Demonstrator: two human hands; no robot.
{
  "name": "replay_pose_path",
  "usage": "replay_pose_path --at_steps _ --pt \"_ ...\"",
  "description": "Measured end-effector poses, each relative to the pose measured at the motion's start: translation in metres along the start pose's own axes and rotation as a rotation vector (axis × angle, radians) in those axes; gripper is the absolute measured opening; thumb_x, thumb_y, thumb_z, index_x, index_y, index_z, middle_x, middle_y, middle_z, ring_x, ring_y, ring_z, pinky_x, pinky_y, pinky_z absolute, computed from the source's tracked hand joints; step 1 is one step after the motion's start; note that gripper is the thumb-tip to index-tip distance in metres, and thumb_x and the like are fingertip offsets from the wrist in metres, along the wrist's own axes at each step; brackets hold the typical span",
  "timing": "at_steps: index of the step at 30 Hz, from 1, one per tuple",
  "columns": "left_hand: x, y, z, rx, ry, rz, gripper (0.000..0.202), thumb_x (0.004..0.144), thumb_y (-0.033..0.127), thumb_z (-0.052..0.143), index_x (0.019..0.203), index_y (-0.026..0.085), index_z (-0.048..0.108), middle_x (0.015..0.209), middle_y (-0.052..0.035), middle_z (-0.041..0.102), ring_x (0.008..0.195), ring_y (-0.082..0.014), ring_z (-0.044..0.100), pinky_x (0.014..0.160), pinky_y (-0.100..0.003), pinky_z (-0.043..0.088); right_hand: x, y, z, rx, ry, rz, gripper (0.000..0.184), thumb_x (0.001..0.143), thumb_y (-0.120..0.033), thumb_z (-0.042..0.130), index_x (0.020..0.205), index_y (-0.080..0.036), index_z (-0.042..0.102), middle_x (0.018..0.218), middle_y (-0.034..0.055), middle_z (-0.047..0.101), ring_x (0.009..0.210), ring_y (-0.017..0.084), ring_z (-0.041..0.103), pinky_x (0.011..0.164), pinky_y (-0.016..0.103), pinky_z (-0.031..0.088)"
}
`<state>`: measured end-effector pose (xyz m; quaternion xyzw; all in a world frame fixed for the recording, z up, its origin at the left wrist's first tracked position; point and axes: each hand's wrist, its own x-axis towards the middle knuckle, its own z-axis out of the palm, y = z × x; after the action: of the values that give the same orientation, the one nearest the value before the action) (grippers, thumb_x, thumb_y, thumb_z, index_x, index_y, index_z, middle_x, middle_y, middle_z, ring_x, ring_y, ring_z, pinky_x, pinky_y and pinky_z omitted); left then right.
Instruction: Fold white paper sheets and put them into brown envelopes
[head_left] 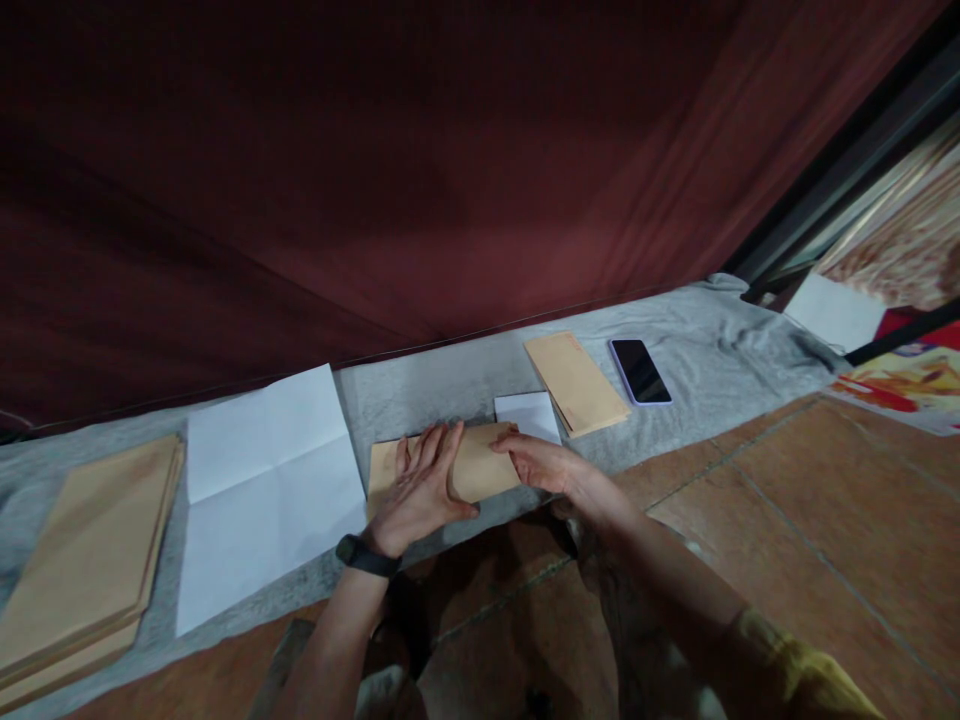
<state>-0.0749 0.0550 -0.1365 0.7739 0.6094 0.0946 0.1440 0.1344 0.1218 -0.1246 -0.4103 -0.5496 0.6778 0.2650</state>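
Note:
A brown paper envelope [480, 462] lies crosswise on the grey cloth in front of me. My left hand [424, 485], a dark band on its wrist, rests flat on it with the fingers spread. At the envelope's right end, my right hand [534, 460] pinches the edge between thumb and fingers. Just behind that hand a white folded paper [529, 412] shows in part. Left of my hands lies a white sheet [270, 500] with crossing fold creases, opened out.
A stack of larger brown envelopes [90, 550] lies at far left. More small brown envelopes [577, 385] and a phone [641, 372] are to the right on the grey cloth [720, 345]. A dark red curtain [450, 180] hangs behind; floor tiles [810, 520] lie in front.

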Motion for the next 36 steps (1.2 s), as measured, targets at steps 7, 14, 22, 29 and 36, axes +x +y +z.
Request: replay_pose_path --at_steps 7,14,22,29,36 --pt "0.002 0.001 -0.004 0.014 0.065 0.028 0.122 0.063 0.047 0.08 0.159 0.028 0.006 0.148 -0.0143 0.044 0.139 -0.0369 0.04 0.12 -0.06 0.016 -0.003 -0.004 -0.013 0.255 -0.122 0.171 0.027 0.078 -0.042 0.069 0.094 -0.021 0.068 0.085 0.0056 0.072 0.078 0.02 0.068 0.071 0.031 0.057" --pt "0.003 0.003 -0.009 0.092 0.179 -0.005 0.115 0.069 0.046 0.078 0.159 0.023 0.01 0.153 -0.0189 0.037 0.146 -0.0388 0.031 0.121 -0.061 0.012 -0.024 0.008 -0.066 -0.343 0.468 -0.041 0.026 0.091 -0.043 0.054 0.092 -0.02 0.065 0.081 0.0049 0.07 0.067 0.016 0.064 0.065 0.028 0.052" --pt "0.003 -0.007 -0.011 0.087 0.155 0.005 0.115 0.07 0.042 0.077 0.159 0.025 0.006 0.157 -0.0193 0.033 0.148 -0.0388 0.027 0.119 -0.064 0.013 -0.049 0.024 -0.038 -1.228 0.562 0.171 0.044 0.094 -0.056 0.056 0.105 -0.014 0.061 0.095 0.0204 0.072 0.085 0.03 0.072 0.07 0.034 0.049" --pt "0.004 -0.018 -0.016 0.1 0.175 -0.024 0.115 0.073 0.044 0.074 0.16 0.023 0.002 0.159 -0.0212 0.029 0.15 -0.0389 0.024 0.119 -0.064 0.015 -0.038 0.024 -0.027 -1.134 0.572 0.232 0.037 0.091 -0.049 0.063 0.106 -0.017 0.056 0.104 0.0158 0.07 0.095 0.029 0.071 0.076 0.034 0.049" --pt "0.0 -0.029 -0.02 0.112 0.177 -0.035 0.114 0.073 0.044 0.073 0.16 0.023 0.002 0.16 -0.02 0.029 0.152 -0.0372 0.019 0.12 -0.062 0.014 -0.036 0.038 -0.038 -0.819 0.561 0.054 0.013 0.087 -0.034 0.058 0.088 -0.023 0.052 0.077 0.0043 0.065 0.075 0.023 0.066 0.065 0.032 0.046"
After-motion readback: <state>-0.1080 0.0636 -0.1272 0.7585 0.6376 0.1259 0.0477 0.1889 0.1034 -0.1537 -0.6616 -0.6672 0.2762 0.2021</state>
